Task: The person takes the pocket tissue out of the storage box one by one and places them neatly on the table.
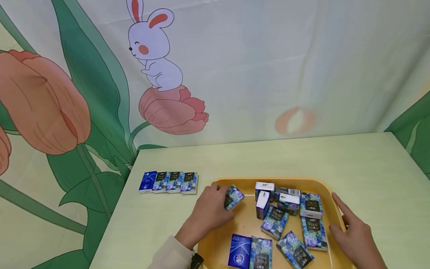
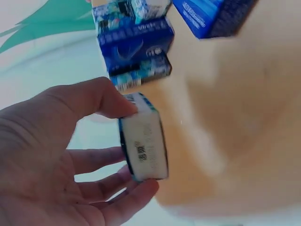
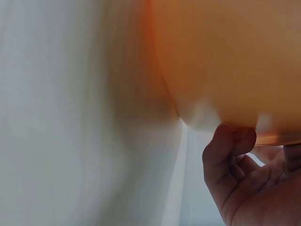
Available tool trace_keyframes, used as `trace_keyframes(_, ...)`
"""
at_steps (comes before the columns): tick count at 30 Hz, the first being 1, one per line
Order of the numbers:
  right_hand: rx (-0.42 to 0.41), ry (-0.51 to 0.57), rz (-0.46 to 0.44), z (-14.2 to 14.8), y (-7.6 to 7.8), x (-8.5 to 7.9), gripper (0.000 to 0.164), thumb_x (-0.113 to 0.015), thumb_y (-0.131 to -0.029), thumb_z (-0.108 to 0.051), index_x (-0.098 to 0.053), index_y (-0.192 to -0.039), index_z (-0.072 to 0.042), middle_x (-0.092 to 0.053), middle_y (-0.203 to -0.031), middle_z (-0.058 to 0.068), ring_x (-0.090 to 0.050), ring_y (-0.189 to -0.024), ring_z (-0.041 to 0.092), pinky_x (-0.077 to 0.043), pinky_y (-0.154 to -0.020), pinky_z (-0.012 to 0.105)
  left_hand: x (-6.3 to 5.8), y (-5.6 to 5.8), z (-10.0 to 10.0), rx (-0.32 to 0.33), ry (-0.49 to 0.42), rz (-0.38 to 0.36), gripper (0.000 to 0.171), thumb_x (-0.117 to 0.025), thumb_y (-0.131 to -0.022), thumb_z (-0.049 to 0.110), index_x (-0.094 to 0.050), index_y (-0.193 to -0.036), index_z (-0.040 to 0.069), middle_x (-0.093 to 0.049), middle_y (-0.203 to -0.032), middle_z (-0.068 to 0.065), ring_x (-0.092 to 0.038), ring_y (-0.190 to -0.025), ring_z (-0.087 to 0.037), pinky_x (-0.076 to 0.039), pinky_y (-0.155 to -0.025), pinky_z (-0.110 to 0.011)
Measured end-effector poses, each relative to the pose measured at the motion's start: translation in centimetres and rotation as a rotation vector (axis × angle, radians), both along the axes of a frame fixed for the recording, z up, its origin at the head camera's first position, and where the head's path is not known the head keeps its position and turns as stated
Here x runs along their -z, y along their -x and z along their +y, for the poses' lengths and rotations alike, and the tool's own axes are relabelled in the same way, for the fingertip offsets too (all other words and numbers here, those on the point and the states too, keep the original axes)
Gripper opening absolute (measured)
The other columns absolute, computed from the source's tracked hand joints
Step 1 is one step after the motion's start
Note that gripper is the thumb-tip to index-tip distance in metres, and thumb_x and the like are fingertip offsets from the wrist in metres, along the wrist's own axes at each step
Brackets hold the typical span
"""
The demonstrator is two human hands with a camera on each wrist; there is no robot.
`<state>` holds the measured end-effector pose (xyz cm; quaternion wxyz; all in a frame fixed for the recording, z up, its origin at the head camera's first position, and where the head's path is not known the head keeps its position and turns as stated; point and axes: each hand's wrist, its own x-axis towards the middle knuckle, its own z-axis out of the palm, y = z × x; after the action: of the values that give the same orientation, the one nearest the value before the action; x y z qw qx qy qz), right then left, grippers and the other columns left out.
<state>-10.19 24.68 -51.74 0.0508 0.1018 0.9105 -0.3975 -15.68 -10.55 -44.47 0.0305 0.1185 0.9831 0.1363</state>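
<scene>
My left hand [image 1: 212, 207] pinches a small blue floral tissue pack [image 1: 233, 197] between thumb and fingers, over the left part of a yellow tray [image 1: 242, 182]. In the left wrist view the pack's pale end [image 2: 146, 148] faces the camera, with the thumb at its top edge. My right hand [image 1: 356, 235] grips the tray's right rim; the right wrist view shows curled fingers [image 3: 228, 146] against the tray's outer wall [image 3: 235, 61]. Inside the tray lie several more packs, among them a plain blue one [image 1: 239, 251] and a floral one [image 1: 274, 222].
Left of the tray, a row of packs lies on the pale table [image 1: 161, 220]: a blue pack [image 1: 147, 182] at the left end and a floral pack [image 1: 189, 183] at the right end. A printed curtain [image 1: 242, 74] hangs behind the table's back edge.
</scene>
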Motion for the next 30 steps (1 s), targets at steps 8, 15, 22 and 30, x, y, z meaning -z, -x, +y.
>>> trace_keyframes(8, 0.017, 0.026, -0.011, -0.2, 0.1, -0.1, 0.085, -0.055, -0.091, -0.007, -0.015, -0.164, -0.026, -0.060, -0.075, 0.011, -0.055, -0.051, 0.020, -0.048, -0.045, 0.032, -0.6, -0.3, -3.8, -0.123, -0.135, 0.039, 0.064, -0.079, -0.076, 0.038, -0.066, -0.131, 0.009, -0.062, -0.113, -0.012, -0.059, -0.093, -0.025, -0.056, -0.080, -0.042)
trace_keyframes(15, 0.007, 0.027, -0.004, -0.3, 0.0, -0.1, 0.085, -0.054, -0.091, -0.008, -0.015, -0.164, -0.027, -0.057, -0.072, 0.010, -0.053, -0.050, 0.020, -0.048, -0.045, 0.032, -0.2, -0.4, -7.3, -0.248, -0.134, 0.084, 0.065, -0.079, -0.075, 0.034, -0.065, -0.133, 0.008, -0.061, -0.124, -0.017, -0.061, -0.104, -0.034, -0.054, -0.088, -0.054)
trace_keyframes(22, 0.027, 0.037, -0.011, -0.3, 0.0, -0.1, 0.086, -0.054, -0.090, -0.008, -0.015, -0.163, -0.028, -0.055, -0.073, 0.011, -0.052, -0.049, 0.020, -0.048, -0.044, 0.032, 2.3, -1.0, -12.2, -0.360, -0.085, 0.094, 0.067, -0.077, -0.076, 0.032, -0.063, -0.133, 0.000, -0.061, -0.118, -0.022, -0.061, -0.098, -0.037, -0.052, -0.084, -0.055)
trace_keyframes(30, 0.035, 0.035, -0.031, -0.2, 0.0, -0.2, 0.085, -0.054, -0.090, -0.008, -0.015, -0.164, -0.027, -0.054, -0.071, 0.011, -0.049, -0.049, 0.019, -0.046, -0.045, 0.032, 5.5, -1.1, -18.2, -0.528, -0.032, -0.023, 0.070, -0.075, -0.077, 0.029, -0.056, -0.133, -0.011, -0.056, -0.115, -0.032, -0.059, -0.098, -0.042, -0.047, -0.083, -0.058)
